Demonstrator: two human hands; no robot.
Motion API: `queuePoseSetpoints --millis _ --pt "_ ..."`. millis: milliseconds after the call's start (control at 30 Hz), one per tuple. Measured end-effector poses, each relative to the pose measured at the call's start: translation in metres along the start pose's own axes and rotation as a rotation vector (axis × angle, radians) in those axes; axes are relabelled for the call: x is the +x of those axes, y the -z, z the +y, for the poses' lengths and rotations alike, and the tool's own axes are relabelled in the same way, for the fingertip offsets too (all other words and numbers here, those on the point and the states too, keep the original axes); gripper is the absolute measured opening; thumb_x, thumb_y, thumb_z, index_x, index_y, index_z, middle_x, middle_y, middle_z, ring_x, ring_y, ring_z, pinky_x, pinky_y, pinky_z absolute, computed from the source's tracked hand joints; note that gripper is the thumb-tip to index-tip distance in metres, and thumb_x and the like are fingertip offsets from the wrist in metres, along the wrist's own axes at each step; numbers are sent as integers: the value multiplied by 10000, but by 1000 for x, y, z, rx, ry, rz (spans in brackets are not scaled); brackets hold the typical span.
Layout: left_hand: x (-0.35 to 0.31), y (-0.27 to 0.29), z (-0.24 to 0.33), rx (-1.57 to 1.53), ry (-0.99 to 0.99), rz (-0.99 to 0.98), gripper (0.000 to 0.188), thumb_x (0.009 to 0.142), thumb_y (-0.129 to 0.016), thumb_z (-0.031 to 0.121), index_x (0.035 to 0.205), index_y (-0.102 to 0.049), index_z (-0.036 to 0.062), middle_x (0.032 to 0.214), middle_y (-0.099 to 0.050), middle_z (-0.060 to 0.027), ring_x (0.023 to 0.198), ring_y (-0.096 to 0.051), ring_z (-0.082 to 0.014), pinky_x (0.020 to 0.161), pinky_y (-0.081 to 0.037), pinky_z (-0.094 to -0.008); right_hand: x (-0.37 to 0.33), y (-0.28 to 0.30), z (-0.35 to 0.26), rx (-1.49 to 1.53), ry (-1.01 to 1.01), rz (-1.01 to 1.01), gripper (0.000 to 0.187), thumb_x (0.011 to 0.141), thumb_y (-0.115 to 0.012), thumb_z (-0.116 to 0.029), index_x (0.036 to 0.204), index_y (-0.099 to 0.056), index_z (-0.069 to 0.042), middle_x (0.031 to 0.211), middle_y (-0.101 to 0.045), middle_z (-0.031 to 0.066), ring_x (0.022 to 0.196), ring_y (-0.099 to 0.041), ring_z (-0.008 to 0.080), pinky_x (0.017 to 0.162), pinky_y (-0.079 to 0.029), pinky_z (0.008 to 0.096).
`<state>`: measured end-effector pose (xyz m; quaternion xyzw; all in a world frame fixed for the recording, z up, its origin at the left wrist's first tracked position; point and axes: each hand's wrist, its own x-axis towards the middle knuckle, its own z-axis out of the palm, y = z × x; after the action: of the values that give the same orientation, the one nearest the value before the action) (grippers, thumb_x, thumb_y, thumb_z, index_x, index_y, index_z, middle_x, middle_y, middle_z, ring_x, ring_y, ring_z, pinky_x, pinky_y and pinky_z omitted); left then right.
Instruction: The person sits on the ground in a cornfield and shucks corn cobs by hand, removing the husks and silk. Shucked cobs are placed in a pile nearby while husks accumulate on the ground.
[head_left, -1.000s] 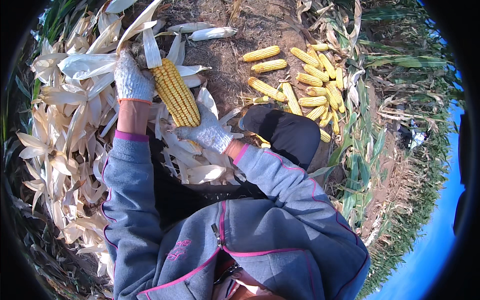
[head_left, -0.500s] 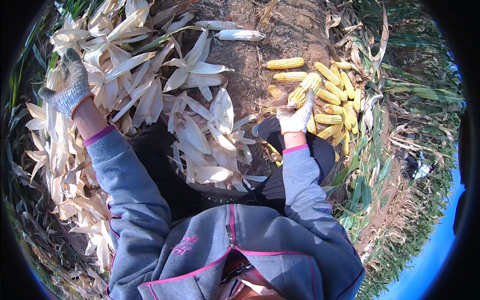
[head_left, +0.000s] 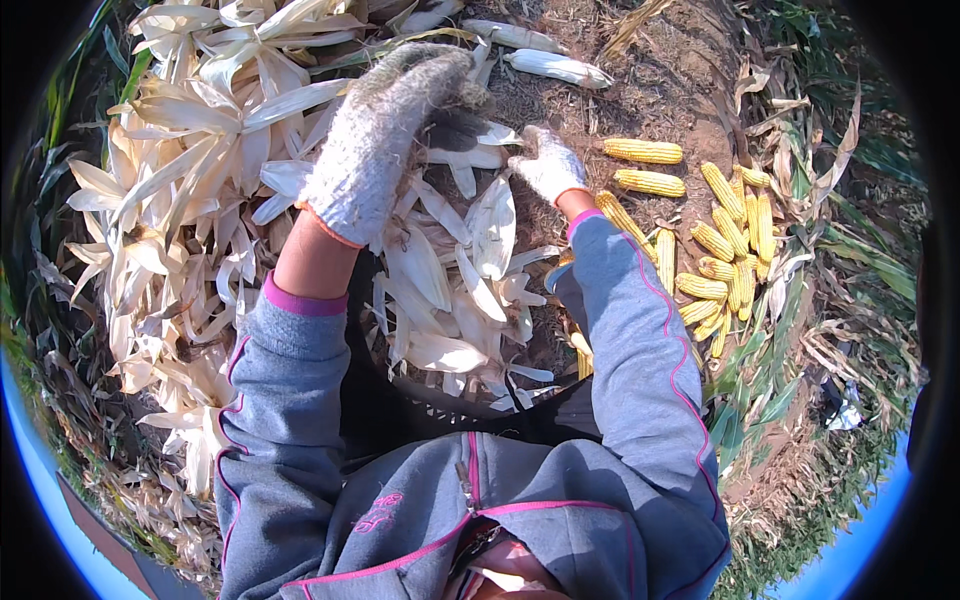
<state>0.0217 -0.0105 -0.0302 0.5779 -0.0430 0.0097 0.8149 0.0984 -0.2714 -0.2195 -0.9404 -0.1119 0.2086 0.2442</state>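
My left hand (head_left: 375,140), in a pale knitted glove with a dark palm side, is raised above the husks. Its fingers reach to the right, bent a little and apart from the palm. Partly under it lies an ear of corn in pale, spread husk (head_left: 470,155). My right hand (head_left: 548,165), gloved too, is at that husk's right tips, its thumb and fingers slightly apart. Whether it touches the leaves is hard to tell. Right of it are bare yellow corn cobs, the nearest a cob (head_left: 625,215) beside my right sleeve.
Dry husks (head_left: 190,200) are heaped on the left, with more loose husks (head_left: 440,300) between my legs. Two ears in white husk (head_left: 558,68) lie at the far middle. A pile of yellow cobs (head_left: 735,250) is on the right, next to dry stalks and green leaves (head_left: 740,390).
My right hand has let go of the yellow cob and moved left toward the husk-covered ear. My left hand has swung right from the husk heap. The view has shifted a little.
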Motion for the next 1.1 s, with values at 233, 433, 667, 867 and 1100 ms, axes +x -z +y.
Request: queuePoseSetpoints --millis 233,433,667,867,1100 --pt "-50 -80 -26 1326 217 -836 316 766 -600 232 1035 -609 67 827 -609 -100 755 -605 -266 680 -465 -383 72 -67 9 -633 -10 -99 853 710 -725 -381 1432 -288 -259 1495 -242 122 1392 -193 335 1049 -284 564" --pt "-45 -86 -37 1324 153 -811 279 742 -570 178 990 -594 51 813 -588 -85 795 -591 -251 759 -437 -372 116 -78 55 -245 -99 -169 276 866 -471 -251 1013 -670 -129 1082 -638 159 982 -623 330 863 -490 447" --pt "-13 -72 -35 1542 112 -815 290 729 -572 203 969 -592 41 840 -570 -111 847 -567 -264 793 -411 -387 198 90 -22 1739 -75 671 123 876 -576 -150 958 -614 -67 801 -625 69 639 -612 127 515 -515 248" --pt "-9 -83 -44 1422 134 -893 335 736 -559 219 1015 -602 39 900 -584 -122 901 -574 -282 863 -404 -403 212 49 -220 192 963 -132 390 835 -593 -383 1095 -564 -93 995 -610 143 876 -600 300 813 -482 403" --pt "-3 -70 -32 1524 175 -919 380 741 -564 218 1063 -565 15 876 -571 -103 888 -553 -258 839 -399 -378 223 16 -53 -149 272 173 417 806 -599 -283 1183 -547 -113 1194 -559 160 1121 -530 334 959 -429 418"
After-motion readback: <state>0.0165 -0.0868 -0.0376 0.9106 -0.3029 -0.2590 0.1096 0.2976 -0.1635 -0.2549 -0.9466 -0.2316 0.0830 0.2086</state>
